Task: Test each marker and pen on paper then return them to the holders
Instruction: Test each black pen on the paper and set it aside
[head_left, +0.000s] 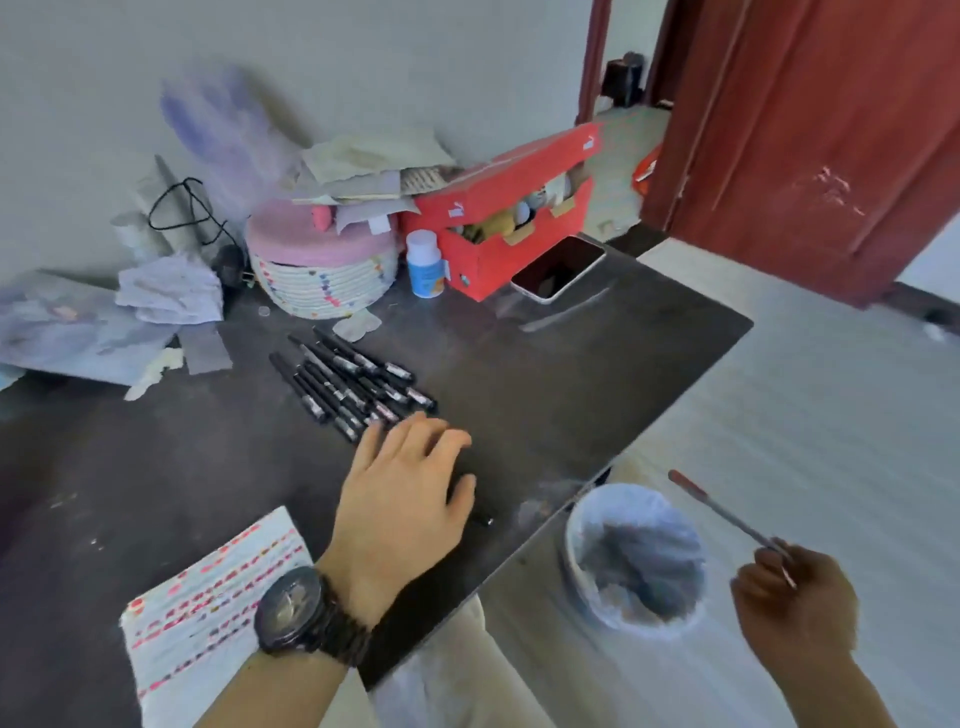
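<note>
Dark tabletop, set against a pale wall, holds your stock. Item one: black markers, a loose row lying side by side at the table's middle, out of any holder, presumably laid flat so each can be picked off in turn. Your left hand, fingers spread and relaxed, rests at the near end of that row, fingertips touching or nearly touching the closest markers; one more dark marker shows just beside the thumb. Item two: red-capped pen, pinched by its lower end in your right hand, held out past the table edge, above and beside the lined waste bin on the floor; that placement suggests a failed pen about to be discarded, though this is judgement only. Item three: test paper at the near left, crossed with rows of red marks, kept close for scribbling. Beyond: woven basket with pink lid, small white bottle, red box, phone. Which of these serves as holder cannot be told.
</note>
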